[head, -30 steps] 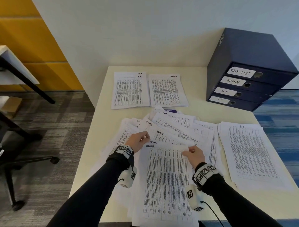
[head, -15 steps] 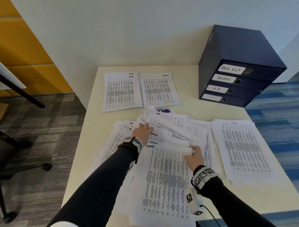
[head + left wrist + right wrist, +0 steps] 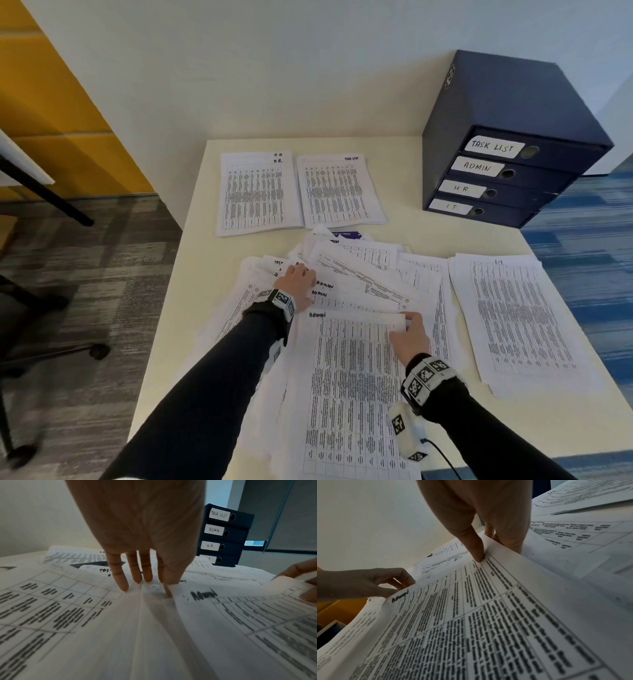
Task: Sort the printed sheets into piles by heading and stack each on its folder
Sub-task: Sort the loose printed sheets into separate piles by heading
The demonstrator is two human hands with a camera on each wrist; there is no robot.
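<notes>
A loose heap of printed sheets (image 3: 359, 270) covers the middle of the cream table (image 3: 191, 274). On top, nearest me, lies a sheet headed ADMIN (image 3: 349, 377). My right hand (image 3: 407, 320) pinches its top right corner; the right wrist view shows the thumb on top (image 3: 478, 553) and fingers beneath. My left hand (image 3: 301, 272) reaches into the heap just beyond that sheet's top left corner, its straight fingers (image 3: 137, 574) pressing on the papers. Sorted piles lie around: HR (image 3: 258, 195), TASK LIST (image 3: 337, 192) and IT (image 3: 513, 322).
A stack of dark blue folders (image 3: 507, 171) labelled TASK LIST, ADMIN, HR and IT stands at the back right corner. A wall runs behind the table. An office chair base (image 3: 51, 346) and another desk's leg stand on the floor to the left.
My left hand let go of the ADMIN sheet's top left corner and moved forward onto the heap. My right hand kept its pinch on the top right corner.
</notes>
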